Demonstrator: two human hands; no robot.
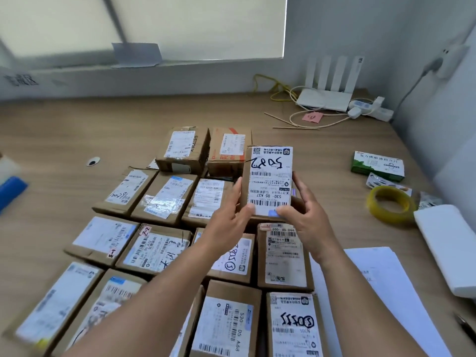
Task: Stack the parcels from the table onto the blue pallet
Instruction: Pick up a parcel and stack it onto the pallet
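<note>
both hands, left hand (230,217) and right hand (306,215), grip a labelled parcel (270,181) by its sides, held just above the other parcels (164,194) covering the wooden table (64,135).

At least fourteen parcels (164,197), one tape roll (389,215), one router (324,99)

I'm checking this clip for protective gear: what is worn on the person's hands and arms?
Nothing visible. The left hand and right hand are bare: no gloves, rings or watch. The left forearm and right forearm are bare too, with no sleeve in view.
</note>
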